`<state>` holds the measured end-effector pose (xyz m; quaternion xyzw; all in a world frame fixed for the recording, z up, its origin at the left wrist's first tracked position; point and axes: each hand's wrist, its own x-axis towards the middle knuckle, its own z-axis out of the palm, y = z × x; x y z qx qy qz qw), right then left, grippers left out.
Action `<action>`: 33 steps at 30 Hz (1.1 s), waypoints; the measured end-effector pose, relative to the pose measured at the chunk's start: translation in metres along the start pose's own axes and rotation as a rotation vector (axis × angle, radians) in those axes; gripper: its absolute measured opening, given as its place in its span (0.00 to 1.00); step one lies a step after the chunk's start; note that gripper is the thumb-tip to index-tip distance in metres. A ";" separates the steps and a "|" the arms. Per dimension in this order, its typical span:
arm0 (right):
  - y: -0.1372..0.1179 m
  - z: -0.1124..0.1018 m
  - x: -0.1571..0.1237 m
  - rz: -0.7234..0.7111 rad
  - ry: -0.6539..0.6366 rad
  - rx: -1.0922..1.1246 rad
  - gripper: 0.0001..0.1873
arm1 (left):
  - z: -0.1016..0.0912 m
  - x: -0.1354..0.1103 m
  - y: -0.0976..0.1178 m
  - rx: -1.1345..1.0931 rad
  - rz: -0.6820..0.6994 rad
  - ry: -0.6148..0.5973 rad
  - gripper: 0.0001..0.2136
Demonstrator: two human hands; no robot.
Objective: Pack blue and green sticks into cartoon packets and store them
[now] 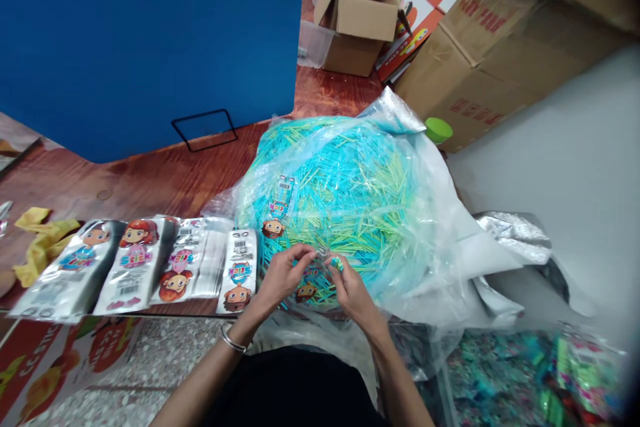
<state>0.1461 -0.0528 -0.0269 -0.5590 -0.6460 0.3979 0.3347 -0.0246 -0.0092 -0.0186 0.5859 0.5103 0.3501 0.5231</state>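
My left hand [289,273] pinches the top edge of a small printed plastic pouch [307,291] with a cartoon face on it. Opposite it, my right hand [350,285] is closed around a small bundle of thin sticks [337,263], their blue and green ends showing by the thumb. The fingertips of both hands are close together at the pouch's top. Under them spreads a large heap of thin blue and green sticks [345,173] in a clear plastic bag [425,187]. Another printed pouch [278,208] lies on the heap.
Stacks of printed pouches [135,267] line the table's [225,177] front edge at left, beside a yellow cloth [40,247]. A blue panel [150,33] stands behind. Cardboard boxes [480,60] rise at back right. A bin of colourful packets [515,373] sits low at right.
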 end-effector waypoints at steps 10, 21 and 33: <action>-0.003 0.003 -0.002 -0.122 0.047 -0.057 0.09 | 0.002 0.012 0.002 -0.156 -0.095 -0.185 0.10; 0.004 -0.004 0.000 0.233 0.098 0.313 0.14 | 0.003 0.015 -0.008 -0.133 -0.089 0.077 0.12; 0.017 0.000 0.000 0.448 -0.006 0.769 0.19 | -0.006 0.017 -0.018 -0.191 -0.111 0.030 0.12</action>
